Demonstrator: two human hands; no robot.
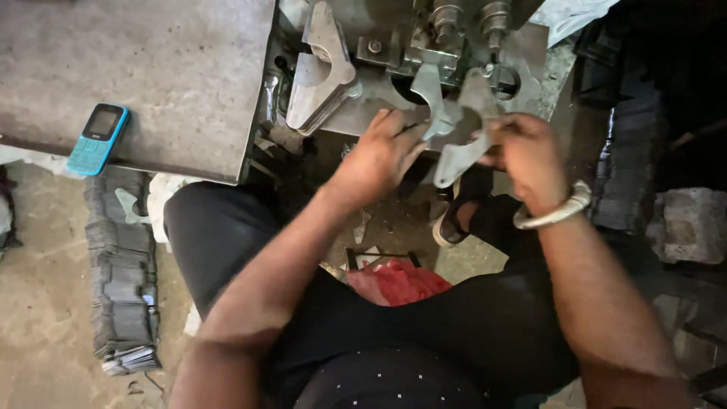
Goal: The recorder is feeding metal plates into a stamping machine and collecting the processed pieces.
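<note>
The right hand [526,151], with a metal bangle [556,212] at its wrist, is closed around the upper end of a flat grey metal plate [462,148]. The plate extends from this hand down and to the left; its long axis runs diagonally, with the narrow lower tip pointing toward the person's lap and the wider upper end toward the press machine [447,38]. The left hand [382,151] lies just left of the plate, fingers extended and touching the plate's curved edge near the middle; whether it grips or only steadies cannot be told. The plate is held in the air directly in front of the machine's lower edge, between the two hands.

To the left of the left hand, a stack of similar cut metal plates [322,72] leans on the machine bed. Farther left, a blue mobile phone [98,138] lies on the grey surface [151,68]. Below the hands, a red cloth [397,282] rests at the lap.
</note>
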